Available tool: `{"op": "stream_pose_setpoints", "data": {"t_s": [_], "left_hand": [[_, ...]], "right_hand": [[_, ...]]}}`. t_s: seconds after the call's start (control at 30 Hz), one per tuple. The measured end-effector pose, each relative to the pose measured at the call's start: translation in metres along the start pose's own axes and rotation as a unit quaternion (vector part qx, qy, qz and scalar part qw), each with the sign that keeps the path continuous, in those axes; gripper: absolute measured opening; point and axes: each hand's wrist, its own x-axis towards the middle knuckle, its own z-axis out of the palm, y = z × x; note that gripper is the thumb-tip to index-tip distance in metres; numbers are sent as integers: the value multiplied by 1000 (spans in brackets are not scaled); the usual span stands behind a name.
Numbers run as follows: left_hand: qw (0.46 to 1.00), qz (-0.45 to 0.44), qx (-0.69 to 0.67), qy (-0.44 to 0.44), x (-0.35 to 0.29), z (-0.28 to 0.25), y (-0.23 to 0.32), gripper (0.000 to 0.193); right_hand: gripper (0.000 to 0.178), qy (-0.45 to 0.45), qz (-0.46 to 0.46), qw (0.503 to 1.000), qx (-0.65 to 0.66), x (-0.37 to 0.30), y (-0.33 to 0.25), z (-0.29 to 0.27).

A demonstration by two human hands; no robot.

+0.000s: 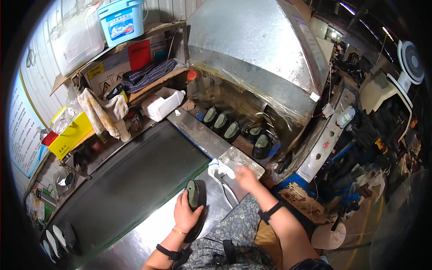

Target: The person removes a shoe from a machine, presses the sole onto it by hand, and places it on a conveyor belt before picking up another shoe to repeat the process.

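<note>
My left hand [185,217] is closed round a dark shoe [200,194] with a grey-green sole-shaped face turned up; the shoe lies lengthwise over the bench's near edge. My right hand [246,179] has its fingers curled beside a crumpled white cloth-like piece [218,168]. Whether those fingers grip the edge of the white piece is blurred. A pale, curved metal tool handle [230,195] runs from the white piece toward me on the metal bench.
A dark conveyor belt [148,180] crosses the bench, with several shoe pieces [58,238] at its near left. More shoes [231,131] stand under a metal hood [252,40]. A white jug [162,103] sits behind the belt. To the right is a control panel [326,139].
</note>
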Motion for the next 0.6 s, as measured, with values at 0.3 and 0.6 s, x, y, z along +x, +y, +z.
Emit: {"op": "stream_pose_setpoints", "data": {"t_s": [0.3,0.6], "left_hand": [[756,-287,-588,-23,-2,7,42,73],[815,48,-425,-391,-38,-3,97,57]], "right_hand": [[83,-143,132,865,463,-194,-146,10],[82,156,78,961,216,-232,-119,-254]]}}
